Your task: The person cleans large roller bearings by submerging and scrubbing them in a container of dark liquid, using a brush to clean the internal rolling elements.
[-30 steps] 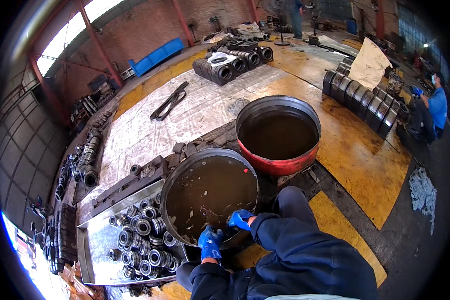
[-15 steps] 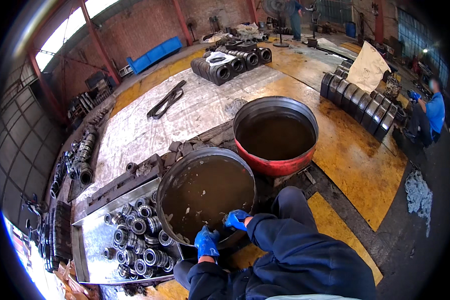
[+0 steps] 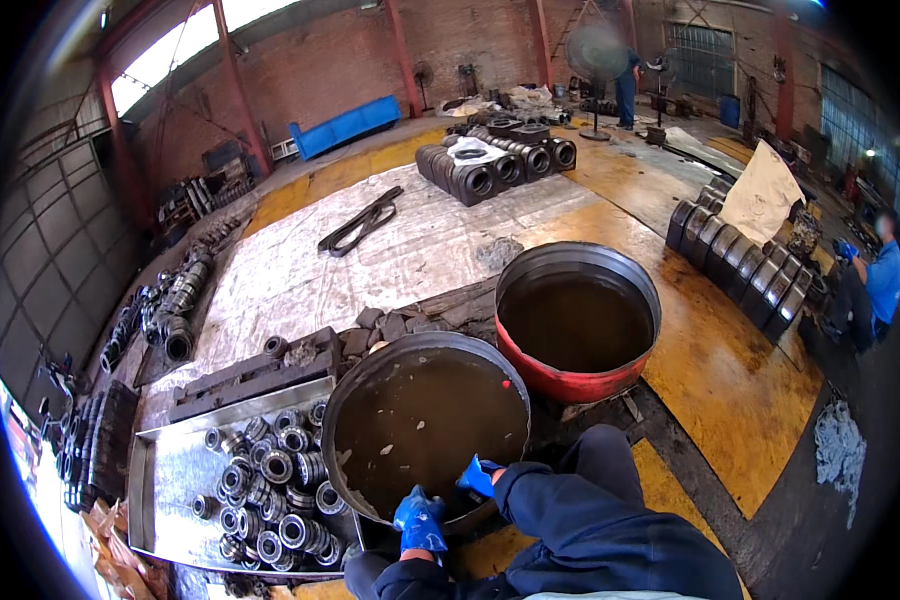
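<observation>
My left hand (image 3: 420,520), in a blue glove, is at the near rim of an open drum (image 3: 338,400) of murky brown liquid. Its fingers are curled, and whatever they hold is hidden. Just to its right, my right hand (image 3: 478,478), gloved in blue too, reaches down to the liquid inside the same rim. Those fingers look closed, their tips hidden, and I cannot make out anything in them. Pale flecks float on the liquid. Left of the drum, a shallow metal tray (image 3: 165,480) carries a heap of ring-shaped steel bearings (image 3: 277,466).
A red drum (image 3: 570,388) of brown liquid stands beyond, to the right. Black housings (image 3: 480,180) sit on the pale sheet, near a looped dark belt (image 3: 360,220). More housings (image 3: 735,262) line the right, where a person in blue (image 3: 882,285) crouches. Another person (image 3: 626,88) stands far back.
The view has tilted up, so the drums and floor sit lower and further right in the picture. Both hands stay at the near rim; the right one's fingertips are now less visible.
</observation>
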Demonstrator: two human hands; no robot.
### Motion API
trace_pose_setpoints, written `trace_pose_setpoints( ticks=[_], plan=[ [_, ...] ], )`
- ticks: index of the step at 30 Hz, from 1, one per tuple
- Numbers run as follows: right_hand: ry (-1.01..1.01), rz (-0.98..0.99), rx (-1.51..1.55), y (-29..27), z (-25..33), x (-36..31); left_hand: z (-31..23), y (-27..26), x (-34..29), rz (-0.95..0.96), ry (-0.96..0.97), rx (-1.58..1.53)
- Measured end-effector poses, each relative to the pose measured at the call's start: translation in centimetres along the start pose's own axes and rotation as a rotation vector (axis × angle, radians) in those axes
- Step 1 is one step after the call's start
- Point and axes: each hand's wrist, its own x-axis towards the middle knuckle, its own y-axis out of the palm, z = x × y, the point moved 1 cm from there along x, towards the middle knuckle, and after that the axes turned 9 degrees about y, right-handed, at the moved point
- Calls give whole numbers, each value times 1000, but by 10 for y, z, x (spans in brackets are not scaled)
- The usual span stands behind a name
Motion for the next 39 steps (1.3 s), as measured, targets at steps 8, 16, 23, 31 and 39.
trace_pose_setpoints(
  ticks=[8, 16, 23, 31, 39],
  plan=[
    [78, 140, -153, -32, 20, -26, -3, -6, -3, 86, 0, 4],
    [28, 171, -657, -48, 80, -31, -1, -16, -10, 97, -33, -16],
    [7, 139, -638, -50, 76, -21, -4, -23, -16, 88, -31, -29],
    [-51, 231, -634, -61, 78, -25, -1, -19, -16, 62, -20, -23],
    [-28, 134, -668, -52, 89, -38, 4, -19, -16, 58, -41, -5]
  ],
)
